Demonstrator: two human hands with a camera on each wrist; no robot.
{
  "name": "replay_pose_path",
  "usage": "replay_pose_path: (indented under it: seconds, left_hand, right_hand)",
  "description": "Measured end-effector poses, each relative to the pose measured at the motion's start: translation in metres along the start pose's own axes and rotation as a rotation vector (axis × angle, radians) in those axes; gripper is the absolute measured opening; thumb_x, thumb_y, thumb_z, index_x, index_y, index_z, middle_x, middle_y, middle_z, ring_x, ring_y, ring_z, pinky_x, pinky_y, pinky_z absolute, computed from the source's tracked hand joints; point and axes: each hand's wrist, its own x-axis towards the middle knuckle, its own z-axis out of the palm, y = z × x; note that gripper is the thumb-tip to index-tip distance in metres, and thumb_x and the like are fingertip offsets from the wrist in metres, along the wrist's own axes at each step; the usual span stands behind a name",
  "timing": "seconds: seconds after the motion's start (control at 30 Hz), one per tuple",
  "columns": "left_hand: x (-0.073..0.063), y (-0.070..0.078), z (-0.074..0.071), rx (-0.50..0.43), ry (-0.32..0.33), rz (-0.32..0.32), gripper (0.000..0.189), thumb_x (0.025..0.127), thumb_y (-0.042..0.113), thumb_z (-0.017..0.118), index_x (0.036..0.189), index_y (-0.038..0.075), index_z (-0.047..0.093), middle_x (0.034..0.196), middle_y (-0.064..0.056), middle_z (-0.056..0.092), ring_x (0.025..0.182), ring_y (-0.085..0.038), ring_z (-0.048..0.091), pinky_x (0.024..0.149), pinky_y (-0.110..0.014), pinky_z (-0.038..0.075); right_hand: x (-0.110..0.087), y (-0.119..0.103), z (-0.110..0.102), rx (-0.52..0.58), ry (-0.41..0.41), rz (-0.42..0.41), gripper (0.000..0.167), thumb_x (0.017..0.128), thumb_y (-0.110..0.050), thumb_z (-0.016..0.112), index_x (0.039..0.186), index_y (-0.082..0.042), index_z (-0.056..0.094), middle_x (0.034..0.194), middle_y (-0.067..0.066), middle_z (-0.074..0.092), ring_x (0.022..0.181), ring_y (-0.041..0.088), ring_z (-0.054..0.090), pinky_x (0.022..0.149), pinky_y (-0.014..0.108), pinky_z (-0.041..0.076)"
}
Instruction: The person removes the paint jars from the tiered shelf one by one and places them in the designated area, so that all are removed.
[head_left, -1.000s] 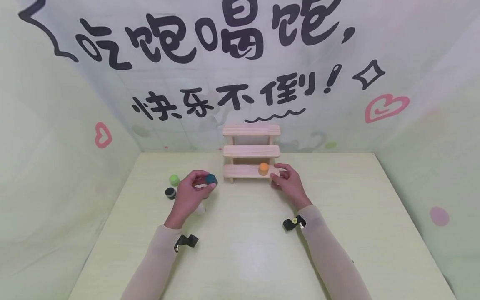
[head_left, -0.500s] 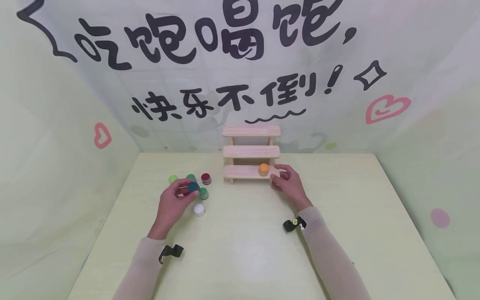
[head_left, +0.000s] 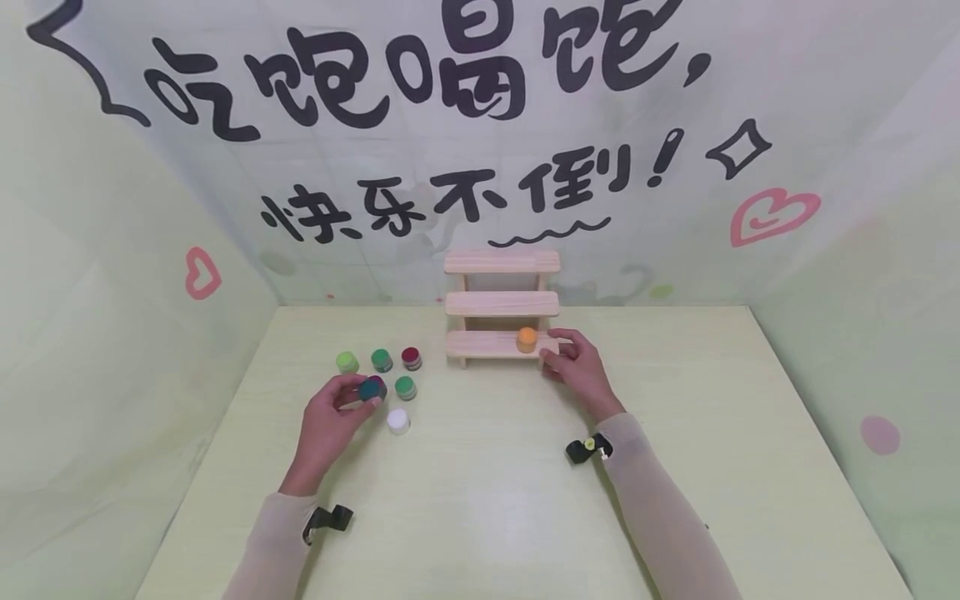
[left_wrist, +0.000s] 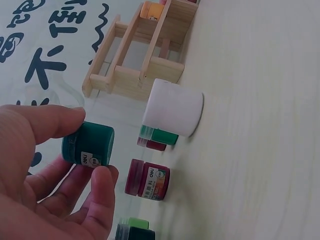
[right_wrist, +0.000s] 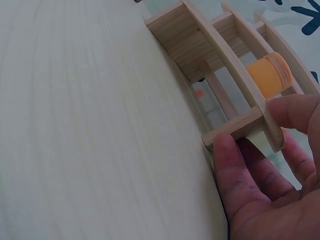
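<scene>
My left hand [head_left: 332,421] pinches a teal paint jar [left_wrist: 89,144] between thumb and fingertips, raised over the other jars. A crimson paint jar [left_wrist: 148,180] stands beneath it, mostly covered by it in the head view. My right hand [head_left: 581,372] grips the right end of the bottom shelf of a three-step wooden rack [head_left: 502,303]; in the right wrist view the thumb and fingers [right_wrist: 290,111] close around that corner. On the same shelf, near those fingers, sits an orange paint jar [head_left: 527,340].
Around my left hand stand a light green jar [head_left: 347,362], two green jars [head_left: 382,360], a dark red jar [head_left: 411,358] and a white jar [head_left: 398,421]. A dark jar [left_wrist: 135,233] shows low in the left wrist view. The rack stands against the printed backdrop [head_left: 360,275].
My left hand has carried the teal jar left and toward me, uncovering the green, dark red and white jars. The right hand keeps its place on the rack.
</scene>
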Motion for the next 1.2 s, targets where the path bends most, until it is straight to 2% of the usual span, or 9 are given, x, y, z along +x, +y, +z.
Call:
replay_pose_path:
  seconds: [0.27,0.53,0.87,1.2]
  left_hand:
    - [-0.005,-0.013,-0.002,0.048,0.010,-0.029,0.045,0.093,0.027,0.083,0.133,0.015,0.066,0.129,-0.012,0.073,0.119,-0.026,0.068,0.084,-0.016,0.054]
    - [-0.010,-0.022,-0.004,0.121,0.017,-0.014,0.044,0.092,0.028,0.083,0.131,0.015,0.067,0.125,-0.010,0.074,0.116,-0.025,0.067,0.081,-0.018,0.053]
    - [-0.015,-0.034,-0.002,0.146,-0.033,-0.051,0.045,0.092,0.027,0.082,0.131,0.013,0.065,0.127,-0.012,0.072,0.118,-0.027,0.066,0.085,-0.022,0.053]
    - [-0.014,-0.040,-0.001,0.159,-0.052,-0.070,0.045,0.093,0.024,0.081,0.133,0.012,0.064,0.128,-0.012,0.073,0.120,-0.027,0.067,0.090,-0.027,0.053]
  right_hand:
    - [0.000,0.003,0.002,0.007,-0.009,-0.005,0.049,0.098,-0.015,0.077,0.142,-0.016,0.058,0.107,0.008,0.070,0.085,0.014,0.073,0.082,0.030,0.065]
    - [-0.001,0.004,0.003,0.009,-0.006,-0.013,0.049,0.098,-0.016,0.077,0.143,-0.016,0.058,0.104,0.006,0.071,0.085,0.014,0.073,0.082,0.031,0.065]
    - [-0.001,0.003,0.002,0.031,0.001,-0.014,0.048,0.098,-0.015,0.077,0.142,-0.016,0.058,0.107,0.006,0.071,0.085,0.014,0.073,0.081,0.031,0.066]
    - [-0.001,0.003,0.001,0.061,0.000,-0.015,0.048,0.097,-0.013,0.077,0.142,-0.015,0.058,0.105,0.005,0.071,0.084,0.014,0.074,0.081,0.032,0.066]
